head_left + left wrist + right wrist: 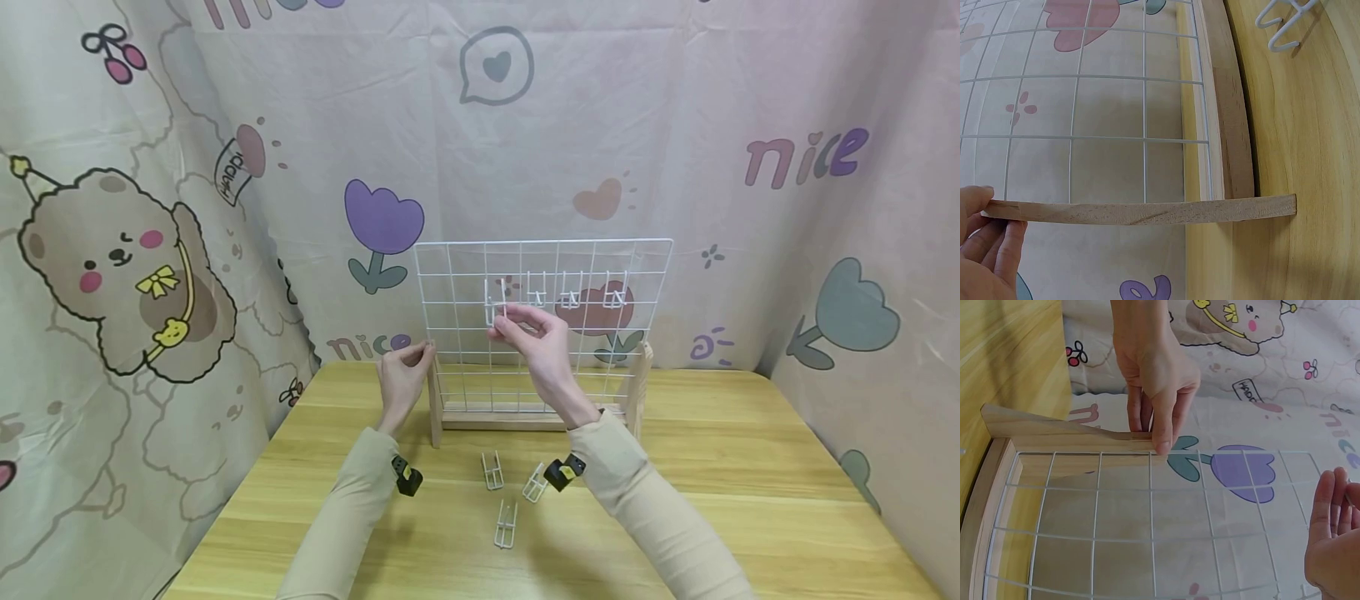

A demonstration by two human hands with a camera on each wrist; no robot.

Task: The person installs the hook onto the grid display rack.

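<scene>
A white wire grid panel (pixel 543 241) stands upright in a wooden stand (pixel 1141 213). My left hand (pixel 403 382) pinches the top of the stand's left post between thumb and fingers; the left wrist view shows the fingertips (pixel 1011 247) on the wood. In front of the grid's upper left part, my right hand (pixel 546 354) pinches a white wire hook (pixel 504 292), its prongs pointing up. The right wrist view shows only part of that right hand (pixel 1329 531), the hook mostly hidden. Three similar hooks (pixel 615 297) hang in a row on the grid, to the right.
Three loose white hooks, one at the front (pixel 506 527), one at the left (pixel 492 473) and one at the right (pixel 536 484), lie on the wooden table (pixel 712 475) before the stand. A printed curtain (pixel 637 100) hangs close behind and at both sides.
</scene>
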